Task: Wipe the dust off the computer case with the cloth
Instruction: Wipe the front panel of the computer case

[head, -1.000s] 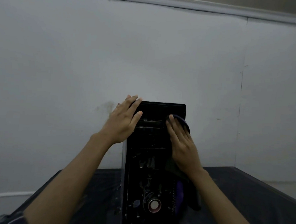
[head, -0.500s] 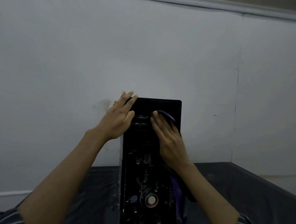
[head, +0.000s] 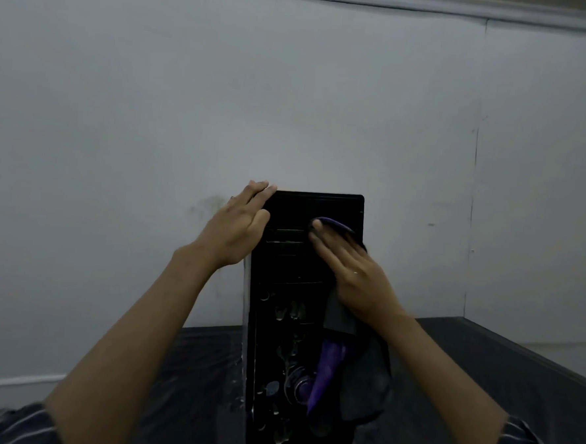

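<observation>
At lower centre of frame, computer case [head: 288, 324] stands upright on worktop [head: 481, 370]: rigid, likely heavy. Left hand [head: 236, 228] braces its upper-left edge, fingers extended. Right hand [head: 350, 273] presses limp cloth [head: 361, 380] flat against panel.

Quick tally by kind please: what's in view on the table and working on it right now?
Computer case: 1
Cloth: 1
Hands: 2, left braced on the case's upper left edge, right pressing the cloth flat against the case
Table: 1
Total: 5
</observation>
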